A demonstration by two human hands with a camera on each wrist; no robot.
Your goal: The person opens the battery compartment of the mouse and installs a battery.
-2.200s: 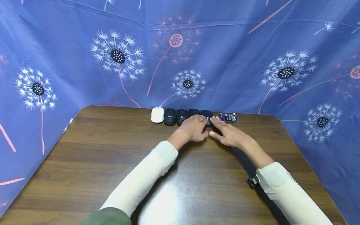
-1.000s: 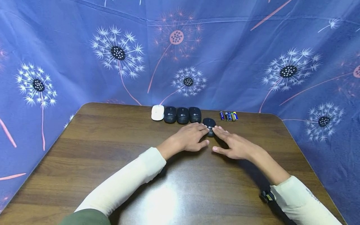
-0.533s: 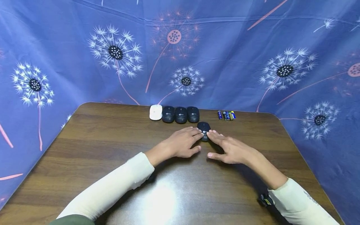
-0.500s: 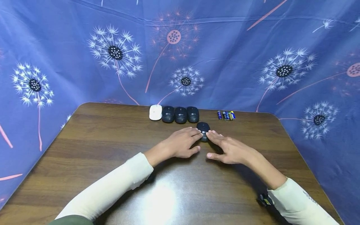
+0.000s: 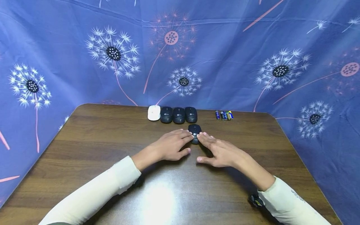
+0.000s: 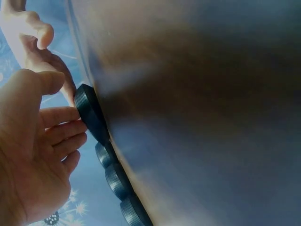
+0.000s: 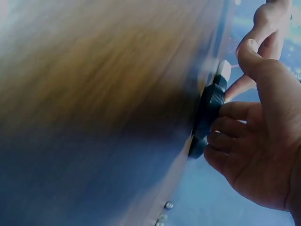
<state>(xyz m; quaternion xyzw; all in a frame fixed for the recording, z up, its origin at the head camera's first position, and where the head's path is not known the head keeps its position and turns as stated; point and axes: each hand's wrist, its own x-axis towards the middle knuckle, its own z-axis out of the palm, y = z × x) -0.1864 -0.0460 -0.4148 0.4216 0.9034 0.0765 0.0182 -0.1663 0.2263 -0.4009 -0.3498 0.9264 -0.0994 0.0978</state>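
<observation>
A black computer mouse (image 5: 194,128) lies on the wooden table, a little in front of the row of other mice. Fingertips of my left hand (image 5: 172,144) touch its top near the left side, fingers extended and thumb held apart. From the right side, my right hand (image 5: 220,151) touches the same mouse with straight fingertips, its thumb also spread away. In the left wrist view the index and middle fingertips meet the ribbed end of the mouse (image 6: 90,110). The right wrist view shows the right fingertips against the mouse (image 7: 207,110) too.
Along the table's far edge stand a white mouse (image 5: 154,112) and three black mice, the nearest to my hands being the rightmost black mouse (image 5: 191,114). Several small batteries (image 5: 224,115) lie farther right. Behind the table hangs a blue dandelion-print cloth (image 5: 225,56).
The black mouse has left the right end of the row and slid toward me and to the left, with both hands moving along on it. The other mice and batteries stay put.
</observation>
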